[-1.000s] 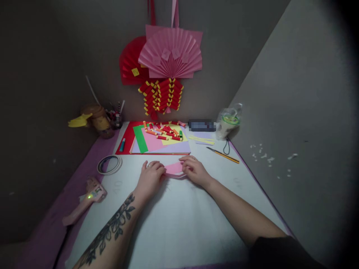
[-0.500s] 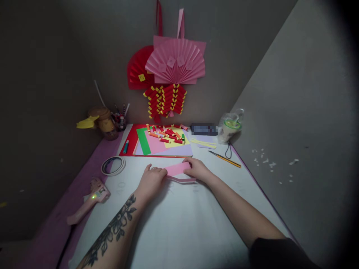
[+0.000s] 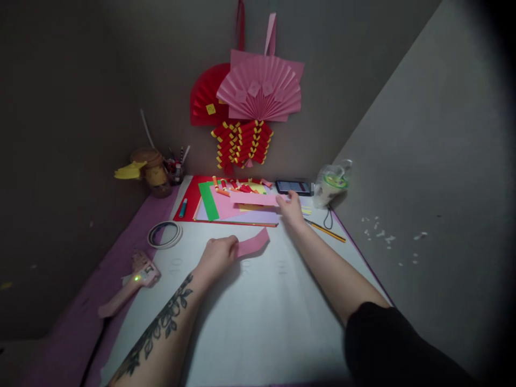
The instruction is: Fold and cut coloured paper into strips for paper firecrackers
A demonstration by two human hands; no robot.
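My left hand [image 3: 217, 255] is closed on the left end of a short pink paper strip [image 3: 253, 244], whose free end curls up to the right above the white mat. Farther forward, my right hand [image 3: 289, 207] pinches the right end of a longer pink paper strip [image 3: 255, 199]. That strip hangs level over the stack of coloured paper sheets [image 3: 242, 217] and hides part of the small red and orange paper rolls [image 3: 245, 187] lying there.
Left of my hands lie tape rolls [image 3: 164, 235] and a pink glue gun [image 3: 131, 287] with a lit green light. A craft knife [image 3: 328, 232], a phone [image 3: 293, 187] and a bagged cup [image 3: 334, 185] are at the right. Paper fans [image 3: 262, 88] hang on the wall.
The pink paper held between both hands is now two separate strips. My right hand has moved forward with one over the paper stack; my left keeps the other near its former place.
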